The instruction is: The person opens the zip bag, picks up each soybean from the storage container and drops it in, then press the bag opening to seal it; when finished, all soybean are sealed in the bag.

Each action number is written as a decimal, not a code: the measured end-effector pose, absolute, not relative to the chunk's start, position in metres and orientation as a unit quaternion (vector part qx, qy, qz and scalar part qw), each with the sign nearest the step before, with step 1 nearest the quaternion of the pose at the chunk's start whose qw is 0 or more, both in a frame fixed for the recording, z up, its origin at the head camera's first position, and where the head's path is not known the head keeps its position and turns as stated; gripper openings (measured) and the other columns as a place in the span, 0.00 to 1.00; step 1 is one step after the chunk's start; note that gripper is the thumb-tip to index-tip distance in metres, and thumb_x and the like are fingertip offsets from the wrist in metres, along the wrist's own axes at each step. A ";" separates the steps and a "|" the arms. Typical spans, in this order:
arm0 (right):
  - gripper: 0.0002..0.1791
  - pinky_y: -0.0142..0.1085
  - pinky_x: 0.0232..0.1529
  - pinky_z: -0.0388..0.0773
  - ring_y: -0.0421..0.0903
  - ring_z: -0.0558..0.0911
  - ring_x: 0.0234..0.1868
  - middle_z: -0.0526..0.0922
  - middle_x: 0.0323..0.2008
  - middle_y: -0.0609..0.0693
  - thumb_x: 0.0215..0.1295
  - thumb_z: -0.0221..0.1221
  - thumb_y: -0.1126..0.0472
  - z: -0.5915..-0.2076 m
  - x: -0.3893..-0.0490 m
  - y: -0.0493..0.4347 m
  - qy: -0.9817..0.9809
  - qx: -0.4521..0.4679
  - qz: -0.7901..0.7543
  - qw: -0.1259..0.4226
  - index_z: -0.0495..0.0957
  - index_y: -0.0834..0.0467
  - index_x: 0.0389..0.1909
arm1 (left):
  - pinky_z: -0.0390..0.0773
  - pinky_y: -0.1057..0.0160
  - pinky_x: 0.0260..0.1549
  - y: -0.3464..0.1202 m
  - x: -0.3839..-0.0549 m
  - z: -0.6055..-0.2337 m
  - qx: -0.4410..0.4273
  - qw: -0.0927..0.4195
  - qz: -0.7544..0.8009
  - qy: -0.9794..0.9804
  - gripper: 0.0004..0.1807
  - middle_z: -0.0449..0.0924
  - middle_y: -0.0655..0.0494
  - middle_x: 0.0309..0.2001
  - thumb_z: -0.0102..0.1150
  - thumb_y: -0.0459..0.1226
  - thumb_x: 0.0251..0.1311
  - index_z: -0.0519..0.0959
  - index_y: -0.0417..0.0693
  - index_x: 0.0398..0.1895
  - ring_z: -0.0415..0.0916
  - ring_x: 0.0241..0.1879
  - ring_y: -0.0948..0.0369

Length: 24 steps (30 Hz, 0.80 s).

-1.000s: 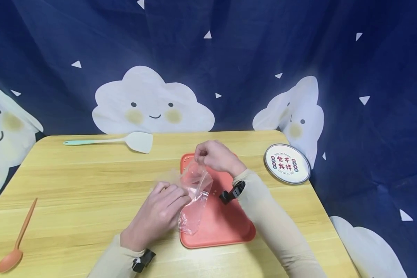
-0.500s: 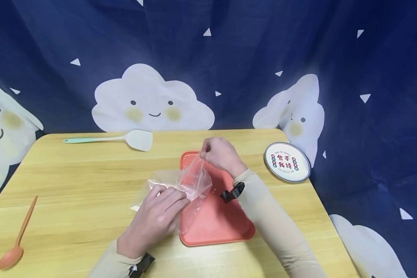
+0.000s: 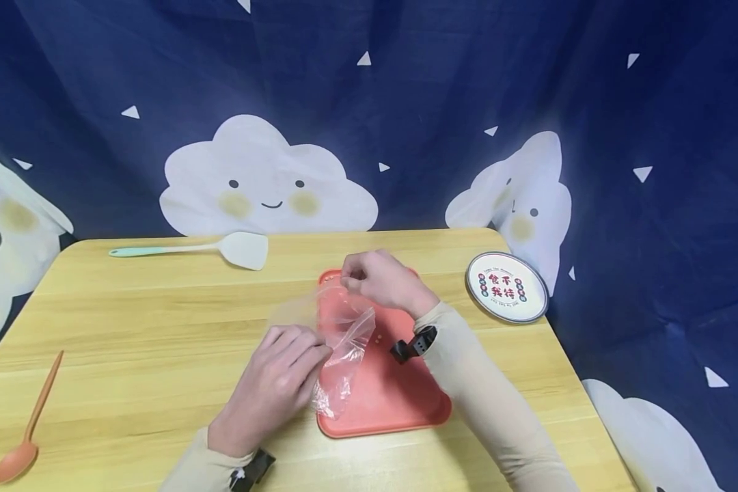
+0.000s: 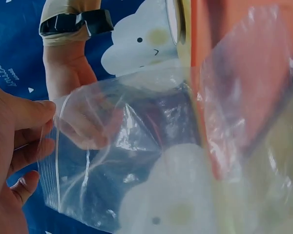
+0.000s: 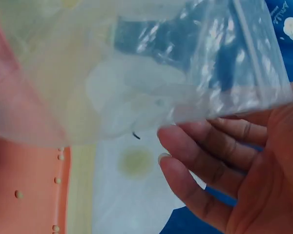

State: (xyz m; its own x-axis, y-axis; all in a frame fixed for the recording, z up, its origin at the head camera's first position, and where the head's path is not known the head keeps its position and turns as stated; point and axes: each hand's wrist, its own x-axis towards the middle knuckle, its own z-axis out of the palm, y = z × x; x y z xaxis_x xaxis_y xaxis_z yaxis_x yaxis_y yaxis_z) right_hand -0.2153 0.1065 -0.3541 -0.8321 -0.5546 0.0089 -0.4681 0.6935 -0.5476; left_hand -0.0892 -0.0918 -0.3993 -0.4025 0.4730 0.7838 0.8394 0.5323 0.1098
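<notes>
A clear zip-lock bag [image 3: 344, 372] hangs between the two hands over a red tray [image 3: 400, 403]. My left hand [image 3: 277, 383] pinches the bag near its mouth; in the left wrist view the thumb and fingers of that hand [image 4: 12, 131] lie at the ribbed zip edge. Farther off, my right hand [image 3: 381, 280] holds the other corner of the mouth. In the right wrist view the bag [image 5: 136, 73] looks see-through, and the lower fingers of my right hand [image 5: 254, 161] are loosely bent beneath it. Small pale round beans [image 5: 18, 194] lie on the tray.
At the back left of the wooden table [image 3: 160, 314] lies a white spatula [image 3: 244, 250] with a mint handle. An orange spoon [image 3: 15, 462] rests at the front left. An oval plate [image 3: 507, 287] with red characters sits near the right edge.
My right hand shifted right and then came back left. The bag spread out leftward half a second ago and now hangs over the tray again. My left hand has barely moved.
</notes>
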 end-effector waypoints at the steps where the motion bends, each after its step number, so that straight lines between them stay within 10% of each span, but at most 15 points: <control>1: 0.05 0.32 0.33 0.76 0.40 0.77 0.29 0.79 0.24 0.41 0.66 0.61 0.61 -0.354 -0.215 0.106 0.911 -0.297 -0.274 0.079 0.81 0.51 0.31 | 0.75 0.56 0.34 -0.092 -0.090 -0.400 -0.410 0.358 -0.254 -0.800 0.14 0.81 0.50 0.36 0.47 0.35 0.71 0.83 0.39 0.35 0.76 0.36 0.54; 15: 0.03 0.31 0.30 0.77 0.38 0.76 0.27 0.79 0.25 0.40 0.68 0.61 0.61 -0.357 -0.211 0.105 0.883 -0.365 -0.284 0.082 0.82 0.55 0.34 | 0.73 0.58 0.52 -0.117 -0.108 -0.403 -0.336 0.380 -0.359 -0.783 0.15 0.81 0.45 0.42 0.53 0.41 0.69 0.82 0.36 0.40 0.76 0.43 0.48; 24: 0.02 0.28 0.34 0.79 0.36 0.77 0.29 0.80 0.26 0.40 0.68 0.62 0.61 -0.360 -0.210 0.103 0.883 -0.368 -0.279 0.090 0.82 0.53 0.36 | 0.71 0.72 0.56 -0.159 -0.120 -0.421 -0.196 0.249 -0.472 -0.822 0.15 0.82 0.51 0.47 0.62 0.22 0.59 0.82 0.42 0.48 0.76 0.49 0.59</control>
